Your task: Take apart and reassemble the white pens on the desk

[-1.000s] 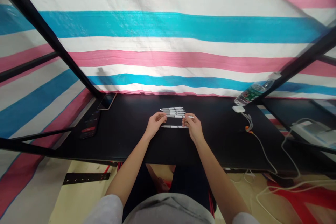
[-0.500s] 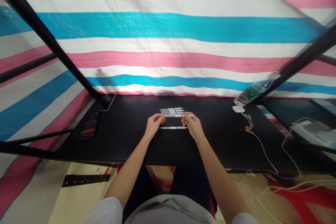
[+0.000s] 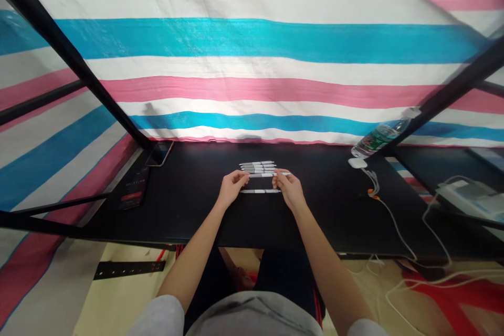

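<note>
Both my hands sit at the middle of a black desk (image 3: 185,205). My left hand (image 3: 232,188) and my right hand (image 3: 287,187) pinch the two ends of a white pen (image 3: 270,174), which lies level across the desk. Just behind it lie several white pens (image 3: 258,166), side by side in a tight row. Another white pen (image 3: 260,191) lies between my hands, close to my palms and parallel to the others. My fingers hide part of the held pen.
A phone (image 3: 159,153) and a dark device (image 3: 134,187) lie at the desk's left. A water bottle (image 3: 380,137), a white charger (image 3: 357,163) and its cable (image 3: 394,226) are at the right. Black frame poles (image 3: 66,52) and a striped tarp (image 3: 252,39) surround the desk.
My head has tilted slightly, shifting the scene a little. My hands have moved slightly back from the lower pen, and its right end now shows clear of my right hand.
</note>
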`<state>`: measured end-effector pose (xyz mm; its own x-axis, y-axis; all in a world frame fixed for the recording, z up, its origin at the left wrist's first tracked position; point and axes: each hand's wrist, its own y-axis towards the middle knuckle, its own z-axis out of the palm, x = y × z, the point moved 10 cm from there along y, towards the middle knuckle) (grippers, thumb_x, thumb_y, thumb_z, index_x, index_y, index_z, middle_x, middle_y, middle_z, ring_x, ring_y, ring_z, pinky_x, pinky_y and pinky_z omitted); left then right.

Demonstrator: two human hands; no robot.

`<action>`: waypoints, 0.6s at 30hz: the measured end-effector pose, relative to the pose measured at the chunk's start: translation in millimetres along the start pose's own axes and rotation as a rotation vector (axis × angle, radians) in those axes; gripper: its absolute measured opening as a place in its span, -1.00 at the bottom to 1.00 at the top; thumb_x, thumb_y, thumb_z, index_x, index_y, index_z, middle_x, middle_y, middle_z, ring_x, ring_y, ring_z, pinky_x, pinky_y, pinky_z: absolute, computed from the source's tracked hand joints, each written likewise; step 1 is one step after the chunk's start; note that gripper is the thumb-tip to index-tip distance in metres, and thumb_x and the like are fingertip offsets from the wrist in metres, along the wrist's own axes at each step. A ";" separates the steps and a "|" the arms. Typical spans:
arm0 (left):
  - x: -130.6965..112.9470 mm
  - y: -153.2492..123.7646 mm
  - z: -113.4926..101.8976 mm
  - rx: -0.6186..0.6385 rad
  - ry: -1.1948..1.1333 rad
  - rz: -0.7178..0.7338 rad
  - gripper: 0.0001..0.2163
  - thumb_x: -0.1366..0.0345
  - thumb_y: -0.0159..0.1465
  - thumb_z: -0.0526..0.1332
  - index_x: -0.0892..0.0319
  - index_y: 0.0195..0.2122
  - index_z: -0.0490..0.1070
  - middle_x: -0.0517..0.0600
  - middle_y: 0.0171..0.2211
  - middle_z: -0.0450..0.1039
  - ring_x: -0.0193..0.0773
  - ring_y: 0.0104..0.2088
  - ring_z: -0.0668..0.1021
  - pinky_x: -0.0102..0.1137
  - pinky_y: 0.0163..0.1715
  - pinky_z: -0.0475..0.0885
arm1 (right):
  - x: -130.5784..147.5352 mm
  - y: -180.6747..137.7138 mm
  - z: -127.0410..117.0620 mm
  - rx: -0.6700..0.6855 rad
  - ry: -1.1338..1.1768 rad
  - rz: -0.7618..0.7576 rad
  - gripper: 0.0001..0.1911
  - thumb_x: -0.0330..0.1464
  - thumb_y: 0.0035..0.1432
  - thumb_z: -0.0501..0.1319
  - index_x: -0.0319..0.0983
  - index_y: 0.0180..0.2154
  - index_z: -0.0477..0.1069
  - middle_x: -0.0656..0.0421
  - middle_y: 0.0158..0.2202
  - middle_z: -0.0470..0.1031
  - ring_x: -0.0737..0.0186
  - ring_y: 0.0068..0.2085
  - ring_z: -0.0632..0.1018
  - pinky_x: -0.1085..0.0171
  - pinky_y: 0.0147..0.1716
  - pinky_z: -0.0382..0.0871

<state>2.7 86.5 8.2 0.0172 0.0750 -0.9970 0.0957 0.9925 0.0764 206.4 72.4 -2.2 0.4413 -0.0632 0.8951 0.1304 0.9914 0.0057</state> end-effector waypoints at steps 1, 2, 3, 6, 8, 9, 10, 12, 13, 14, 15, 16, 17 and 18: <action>-1.0 0.0 0.3 0.001 -0.010 0.009 -0.73 0.10 0.09 0.34 0.24 -0.35 0.52 -0.04 -0.51 0.47 -0.36 -0.47 0.47 -0.42 -0.38 0.37 | 0.1 0.2 -0.9 -0.007 -0.003 0.000 -0.65 -0.16 -0.07 0.42 -0.26 -0.31 0.50 0.23 -0.55 0.44 0.34 -0.49 0.46 0.34 -0.54 0.34; -1.7 0.0 0.6 0.002 -0.017 0.016 -0.72 0.11 0.09 0.34 0.24 -0.33 0.52 -0.04 -0.50 0.47 -0.35 -0.46 0.48 -0.42 -0.37 0.38 | 0.1 0.3 -1.7 -0.013 -0.005 0.002 -0.65 -0.16 -0.08 0.42 -0.26 -0.32 0.49 0.23 -0.55 0.44 0.33 -0.49 0.46 0.33 -0.54 0.34; -2.0 0.0 0.7 0.000 -0.019 0.019 -0.72 0.10 0.10 0.34 0.24 -0.31 0.53 -0.03 -0.49 0.48 -0.34 -0.45 0.48 -0.42 -0.37 0.39 | -0.1 0.4 -2.2 -0.016 -0.004 0.004 -0.64 -0.15 -0.08 0.43 -0.26 -0.32 0.49 0.23 -0.55 0.44 0.33 -0.49 0.47 0.33 -0.54 0.35; -1.3 -0.4 -1.1 -0.017 0.019 0.012 -0.70 0.06 0.13 0.30 0.24 -0.35 0.53 -0.01 -0.49 0.49 -0.32 -0.46 0.48 -0.41 -0.39 0.39 | -0.5 0.3 -1.1 -0.008 0.005 0.007 -0.64 -0.16 -0.09 0.43 -0.26 -0.32 0.49 0.23 -0.54 0.44 0.31 -0.48 0.48 0.32 -0.52 0.37; -0.3 -0.7 -2.6 -0.029 0.056 0.001 -0.69 0.04 0.13 0.29 0.24 -0.41 0.52 -0.01 -0.51 0.48 -0.33 -0.48 0.47 -0.42 -0.43 0.37 | -0.5 0.1 0.3 0.003 0.009 0.005 -0.65 -0.16 -0.09 0.43 -0.26 -0.31 0.49 0.22 -0.54 0.45 0.31 -0.48 0.48 0.31 -0.51 0.38; -0.4 -0.7 -2.7 -0.028 0.063 -0.001 -0.70 0.04 0.13 0.29 0.24 -0.42 0.51 -0.01 -0.52 0.47 -0.33 -0.49 0.46 -0.42 -0.43 0.37 | -0.6 0.0 0.6 0.005 0.009 0.004 -0.65 -0.17 -0.08 0.43 -0.26 -0.31 0.50 0.22 -0.54 0.45 0.32 -0.48 0.48 0.32 -0.51 0.38; -1.1 -0.8 -2.2 -0.023 0.058 0.002 -0.70 0.05 0.12 0.30 0.23 -0.43 0.51 -0.02 -0.52 0.47 -0.33 -0.49 0.46 -0.41 -0.42 0.37 | -0.8 0.0 0.5 0.004 0.008 0.005 -0.65 -0.17 -0.08 0.43 -0.26 -0.31 0.50 0.22 -0.54 0.45 0.32 -0.48 0.48 0.32 -0.52 0.38; -3.1 -0.6 -0.8 -0.011 0.033 0.015 -0.71 0.05 0.10 0.31 0.23 -0.43 0.50 -0.03 -0.52 0.46 -0.33 -0.49 0.46 -0.41 -0.40 0.38 | -1.5 0.2 -0.9 -0.008 0.001 0.011 -0.66 -0.17 -0.08 0.43 -0.26 -0.32 0.50 0.21 -0.55 0.45 0.31 -0.48 0.48 0.32 -0.53 0.38; -4.2 -0.6 -0.2 -0.008 0.023 0.021 -0.71 0.05 0.09 0.32 0.22 -0.44 0.50 -0.03 -0.52 0.46 -0.33 -0.49 0.46 -0.40 -0.39 0.39 | -1.7 0.3 -2.0 -0.016 -0.003 0.013 -0.66 -0.17 -0.08 0.42 -0.26 -0.33 0.50 0.21 -0.55 0.44 0.30 -0.48 0.48 0.32 -0.54 0.38; -4.8 -0.5 0.2 -0.006 0.017 0.023 -0.70 0.05 0.09 0.32 0.22 -0.44 0.50 -0.03 -0.52 0.46 -0.33 -0.49 0.45 -0.40 -0.39 0.39 | -1.7 0.4 -3.0 -0.023 -0.005 0.014 -0.67 -0.16 -0.08 0.42 -0.26 -0.34 0.50 0.21 -0.55 0.44 0.30 -0.48 0.48 0.32 -0.54 0.38; -5.1 -0.5 0.6 -0.006 0.017 0.023 -0.70 0.04 0.09 0.32 0.22 -0.44 0.50 -0.03 -0.52 0.46 -0.33 -0.49 0.45 -0.40 -0.39 0.39 | -1.5 0.5 -3.8 -0.026 -0.002 0.015 -0.67 -0.16 -0.08 0.42 -0.25 -0.34 0.49 0.21 -0.55 0.44 0.29 -0.48 0.49 0.32 -0.55 0.38; -5.1 -0.6 1.0 -0.004 0.020 0.022 -0.70 0.04 0.09 0.32 0.22 -0.43 0.50 -0.03 -0.52 0.46 -0.33 -0.49 0.45 -0.40 -0.40 0.39 | -1.2 0.5 -4.1 -0.024 0.006 0.017 -0.67 -0.16 -0.08 0.42 -0.25 -0.33 0.49 0.20 -0.52 0.46 0.29 -0.47 0.50 0.33 -0.56 0.38; -5.2 -0.9 1.8 0.002 0.025 0.022 -0.70 0.04 0.10 0.32 0.22 -0.43 0.50 -0.03 -0.52 0.46 -0.33 -0.49 0.45 -0.40 -0.40 0.38 | -0.9 0.4 -3.9 -0.016 0.018 0.019 -0.67 -0.16 -0.07 0.41 -0.24 -0.32 0.49 0.19 -0.48 0.48 0.28 -0.45 0.51 0.34 -0.57 0.37; -5.5 -1.4 2.7 0.009 0.033 0.023 -0.70 0.04 0.10 0.31 0.22 -0.42 0.50 -0.03 -0.52 0.46 -0.34 -0.49 0.46 -0.41 -0.40 0.38 | -0.9 0.2 -3.1 -0.001 0.033 0.026 -0.66 -0.14 -0.05 0.40 -0.23 -0.29 0.49 0.16 -0.41 0.51 0.26 -0.42 0.53 0.35 -0.58 0.36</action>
<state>5.2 84.5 13.6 -0.0130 0.1012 -0.9948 0.1042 0.9896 0.0994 208.8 72.3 -4.4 0.4738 -0.0408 0.8797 0.1195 0.9927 -0.0183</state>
